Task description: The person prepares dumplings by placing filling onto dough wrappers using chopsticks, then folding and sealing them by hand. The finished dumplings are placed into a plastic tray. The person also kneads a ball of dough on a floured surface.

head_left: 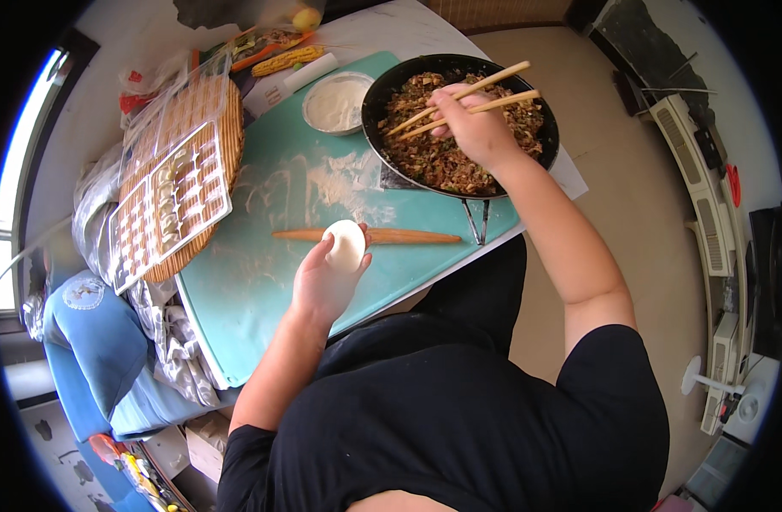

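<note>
Overhead, hands: two, both mine, both occupied above one white tabletop (391,26).
Left hand (318,277): half-curled, thumb on one side and fingers on the other, cradling a single wrapper.
Dough wrapper (347,246): one, pale and round, resting in my left hand in front of my body; nothing lies on its visible face.
Right hand (469,124): fingers closed around a pair of chopsticks, poised over the pan.
Chopsticks (502,77): two, wooden, slightly spread, their tips down at the filling.
Pan (395,78): one, black and round, at the tabletop's far right edge; it contains brown chopped filling (485,171) flecked with green.
Bowl (307,113): one, grey and shallow, just left of the pan, holding white powder (340,101).
Rolling pin (408,236): one, tapered at both ends, lying behind my left hand on a teal mat (254,299) dusted with powder.
Trays (221,171): two, by my count, plastic and divided into compartments, on one round woven board (231,119) to my left; the nearer carries a line of pale dumplings (166,205), too small for me to count.
Corn (288,60): one yellow ear, beyond the mat, beside one white roll (312,72).
</note>
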